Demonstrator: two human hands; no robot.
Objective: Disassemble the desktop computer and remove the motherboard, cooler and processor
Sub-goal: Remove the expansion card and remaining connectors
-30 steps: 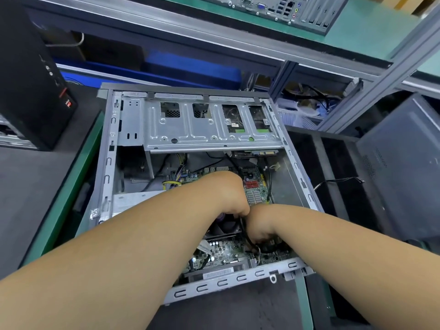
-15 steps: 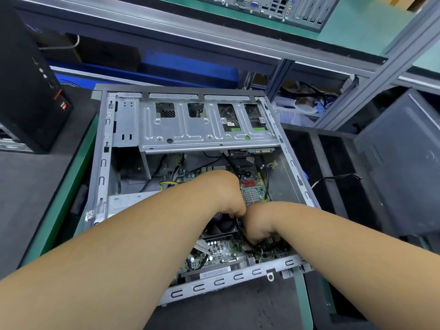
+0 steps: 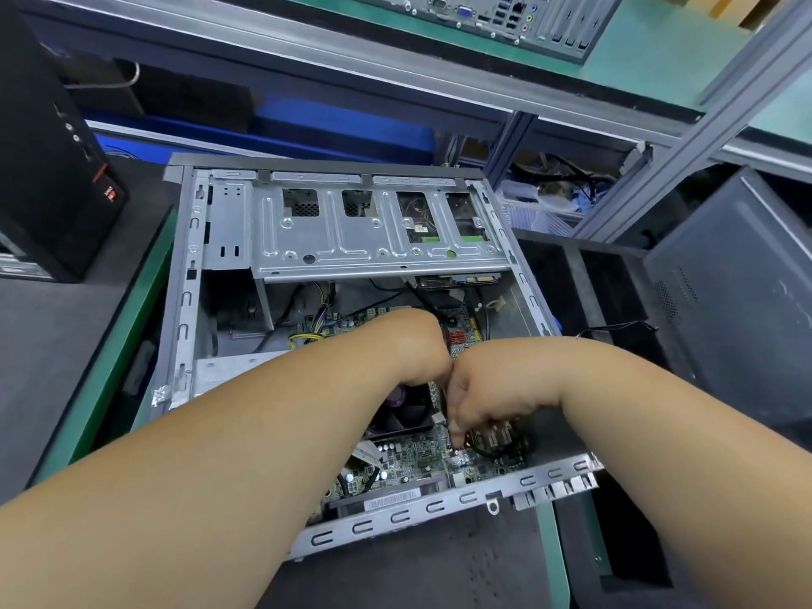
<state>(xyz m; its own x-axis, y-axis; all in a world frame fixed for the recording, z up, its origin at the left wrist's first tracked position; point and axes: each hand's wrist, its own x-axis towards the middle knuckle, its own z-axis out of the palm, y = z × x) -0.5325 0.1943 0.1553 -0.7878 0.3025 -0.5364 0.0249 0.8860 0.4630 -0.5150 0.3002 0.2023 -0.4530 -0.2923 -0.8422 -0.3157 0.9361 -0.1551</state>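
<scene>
Both hands shifted only slightly over the last second and remained low inside the open computer case [image 3: 184, 301], which lay on its side on the tabletop [image 3: 52, 353]. Our right hand [image 3: 487, 402] was curled, its fingertips [image 3: 457, 439] pinching at dark cables near the motherboard [image 3: 413, 459]. Our left hand [image 3: 422, 353] hung bent at the wrist over the cooler [image 3: 406, 410]; we could not tell whether it gripped anything. The motherboard was seated in the case floor, the cooler mounted on it, the processor hidden beneath.

For this step, we judged it best to grip each connector by its housing, release any latch, and pull straight, never tugging the wires.

A barcode label [image 3: 386, 503] on the near rail was too small to read.
</scene>
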